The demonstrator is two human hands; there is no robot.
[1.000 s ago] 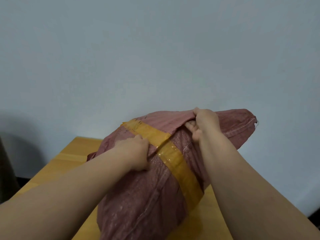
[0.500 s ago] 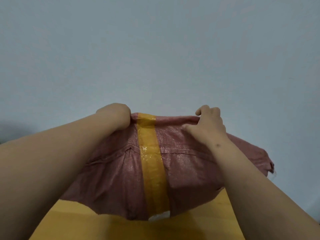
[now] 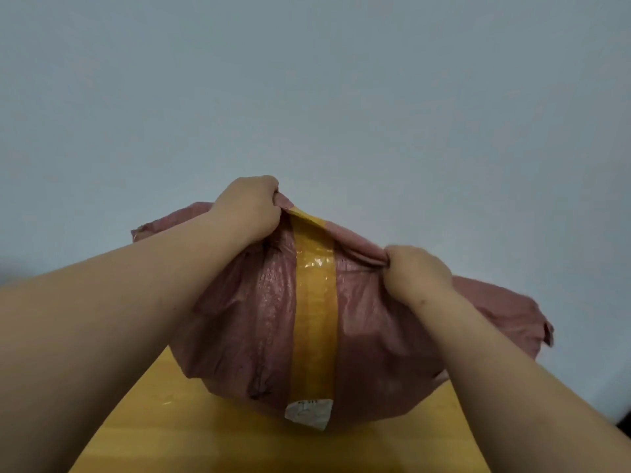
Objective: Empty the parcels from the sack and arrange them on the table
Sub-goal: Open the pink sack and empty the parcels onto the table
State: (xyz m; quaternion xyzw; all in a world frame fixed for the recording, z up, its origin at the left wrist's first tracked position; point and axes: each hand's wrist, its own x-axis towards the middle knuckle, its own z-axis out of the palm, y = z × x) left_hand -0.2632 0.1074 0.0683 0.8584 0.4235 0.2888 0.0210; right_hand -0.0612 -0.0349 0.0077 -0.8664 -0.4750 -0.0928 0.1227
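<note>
Both fists clamp the woven sack (image 3: 375,336): left hand (image 3: 249,206) higher, right hand (image 3: 415,271) lower; its bulk hangs below the grip, over the table (image 3: 177,435).

Sack (image 3: 368,339) on the table (image 3: 191,435) — wall (image 3: 307,80) behind.

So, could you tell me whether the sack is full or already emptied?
Seemingly still full: the sack bulges on the table, both hands gripping it; no parcels lie out.
</note>
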